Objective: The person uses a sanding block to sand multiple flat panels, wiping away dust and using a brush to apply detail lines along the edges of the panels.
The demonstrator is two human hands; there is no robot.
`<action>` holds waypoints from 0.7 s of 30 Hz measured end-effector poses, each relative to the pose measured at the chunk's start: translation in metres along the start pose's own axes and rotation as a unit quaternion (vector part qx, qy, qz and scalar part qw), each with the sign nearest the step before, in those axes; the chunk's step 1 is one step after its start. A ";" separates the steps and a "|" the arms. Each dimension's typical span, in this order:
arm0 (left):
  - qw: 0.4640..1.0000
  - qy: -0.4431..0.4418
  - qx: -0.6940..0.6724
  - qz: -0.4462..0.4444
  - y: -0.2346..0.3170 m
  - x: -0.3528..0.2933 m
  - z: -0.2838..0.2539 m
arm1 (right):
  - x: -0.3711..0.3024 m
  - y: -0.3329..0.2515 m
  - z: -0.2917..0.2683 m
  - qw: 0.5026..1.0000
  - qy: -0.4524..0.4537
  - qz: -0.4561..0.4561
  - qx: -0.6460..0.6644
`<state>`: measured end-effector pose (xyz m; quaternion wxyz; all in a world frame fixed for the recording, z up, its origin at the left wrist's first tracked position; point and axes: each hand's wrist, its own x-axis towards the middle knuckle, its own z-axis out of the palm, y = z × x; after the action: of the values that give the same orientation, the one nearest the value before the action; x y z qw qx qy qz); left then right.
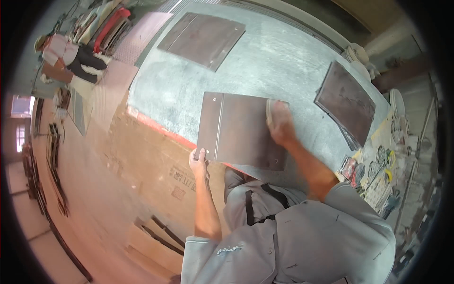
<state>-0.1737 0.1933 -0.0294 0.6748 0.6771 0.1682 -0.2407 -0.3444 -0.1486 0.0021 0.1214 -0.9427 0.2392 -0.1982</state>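
A dark brown flat panel, with a groove along its left part and small holes near corners, lies at the near edge of the grey-topped table. My left hand grips its lower left corner, thumb on top beside a hole. On the upper right of the panel, my right hand is closed on a flat pad with a pale tan edge. That hand is somewhat blurred, and the pad's underside is hidden.
Another brown panel lies at the far left of the table; a stack of similar panels is at right. Gloves and small tools lie beyond the right edge. Cardboard covers the floor at left. A person stands far left holding a panel.
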 end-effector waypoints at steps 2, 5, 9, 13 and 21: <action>1.000 0.010 0.024 -0.001 0.002 0.000 -0.005 | 0.018 0.041 -0.035 0.969 0.034 0.137 0.202; 0.999 0.045 0.009 0.029 0.050 -0.049 0.013 | -0.002 0.088 -0.090 0.801 -0.060 0.374 0.463; 0.995 -0.069 -0.028 0.069 0.121 -0.119 0.028 | -0.053 0.088 -0.100 0.585 -0.017 0.433 0.686; 0.980 -0.079 -0.017 0.181 0.166 -0.126 0.068 | -0.038 0.065 -0.091 0.610 -0.003 0.410 0.678; 0.889 -0.099 -0.003 0.447 0.161 0.009 0.082 | 0.030 0.032 -0.086 0.783 0.052 0.254 0.566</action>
<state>-0.0853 0.1060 0.1017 0.7262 0.6514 -0.2189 0.0214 -0.3704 -0.2027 0.0783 0.6662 -0.5981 0.3211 -0.3087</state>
